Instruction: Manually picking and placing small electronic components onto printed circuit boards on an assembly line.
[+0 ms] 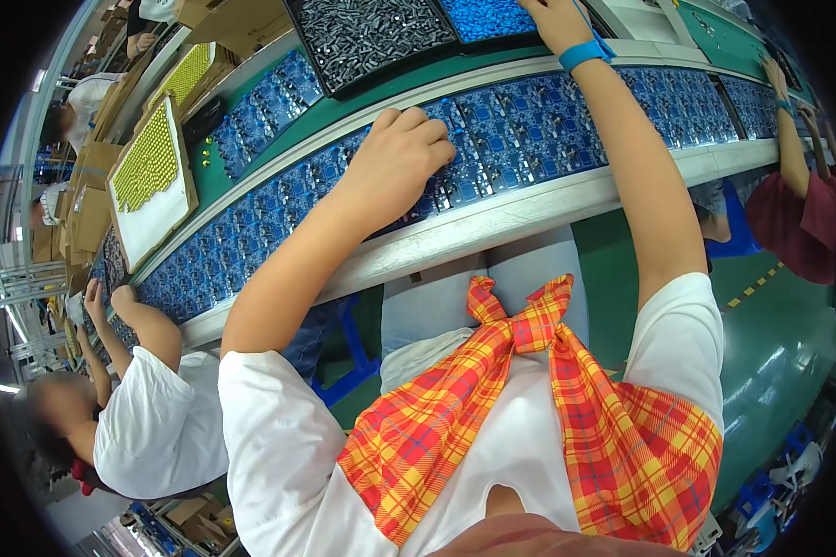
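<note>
Boards [529, 125] lie in a long row along the line in front of you, between 2 pale rails; near rail [492, 218] runs on your side. Blue parts [492, 17] sit loose in a dark tray beyond the far rail, dark parts [372, 42] just left of them.

Left hand [401, 158]: over the row, fingers curled down narrow, back of the hand up. Fingertips hidden; cannot tell whether you grip a part or only touch a board. Right hand [557, 23]: up at the right end of the blue parts, cut by the top edge; cannot tell how wide the fingers are, or whether they hold anything. Wristband [587, 53] on that wrist.

Step looks like picking blue parts and fitting them to boards. To do it well: take 1 part at a time, turn it the right way before it reaches the board, press straight down, check it stands square. Lift your left wrist clear of the components below it. Carry parts over the row without brushing neighbours; the 2 trays adjoin, so watch for strays.
</note>
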A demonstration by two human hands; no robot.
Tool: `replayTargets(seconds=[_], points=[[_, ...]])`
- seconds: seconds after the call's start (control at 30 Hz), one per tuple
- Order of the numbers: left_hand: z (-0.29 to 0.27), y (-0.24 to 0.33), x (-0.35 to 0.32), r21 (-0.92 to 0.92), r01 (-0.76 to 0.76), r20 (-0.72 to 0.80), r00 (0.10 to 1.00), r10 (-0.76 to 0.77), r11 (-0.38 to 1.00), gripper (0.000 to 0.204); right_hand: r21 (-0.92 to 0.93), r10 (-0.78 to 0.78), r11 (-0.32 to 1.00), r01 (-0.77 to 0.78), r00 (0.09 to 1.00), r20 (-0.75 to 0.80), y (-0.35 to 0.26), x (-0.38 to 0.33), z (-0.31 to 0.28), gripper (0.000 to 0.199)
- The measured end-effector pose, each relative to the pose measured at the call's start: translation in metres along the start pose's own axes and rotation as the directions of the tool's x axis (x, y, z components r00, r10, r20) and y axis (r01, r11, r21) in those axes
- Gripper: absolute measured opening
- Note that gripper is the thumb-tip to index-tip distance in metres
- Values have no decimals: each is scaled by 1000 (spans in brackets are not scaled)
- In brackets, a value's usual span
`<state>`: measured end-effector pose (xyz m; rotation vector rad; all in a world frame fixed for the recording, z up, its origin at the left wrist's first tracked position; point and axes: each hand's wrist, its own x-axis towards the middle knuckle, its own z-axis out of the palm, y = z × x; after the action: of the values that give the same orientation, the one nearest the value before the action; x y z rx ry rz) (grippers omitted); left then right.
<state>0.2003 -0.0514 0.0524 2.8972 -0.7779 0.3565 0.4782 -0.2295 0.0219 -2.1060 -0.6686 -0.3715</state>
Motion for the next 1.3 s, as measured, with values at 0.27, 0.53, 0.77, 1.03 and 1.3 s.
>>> replayTargets(seconds=[0.27, 0.53, 0.77, 1.03, 1.3], points=[[-9, -1, 6, 130, -99, 66, 994, 91, 987, 12, 461, 18, 887, -5, 1000, -23, -24, -24, -5, 26], [-6, 3, 1, 152, -93, 21, 996, 91, 984, 10, 496, -164, 868, -23, 930, 329, -70, -97, -54, 21], [-19, 4, 4, 67, -66, 139, 989, 56, 996, 9, 371, -71, 921, -116, 888, 455, -91, -128, -55, 19], [-12, -119, 31, 175, 481, -314, 854, -415, 859, 15, 319, -100, 939, -125, 791, 604, -107, -138, -51, 18], [8, -125, 30, 252, 463, -374, 856, -355, 850, 19, 110, -204, 978, 174, 744, 637, -118, -134, -47, 13]])
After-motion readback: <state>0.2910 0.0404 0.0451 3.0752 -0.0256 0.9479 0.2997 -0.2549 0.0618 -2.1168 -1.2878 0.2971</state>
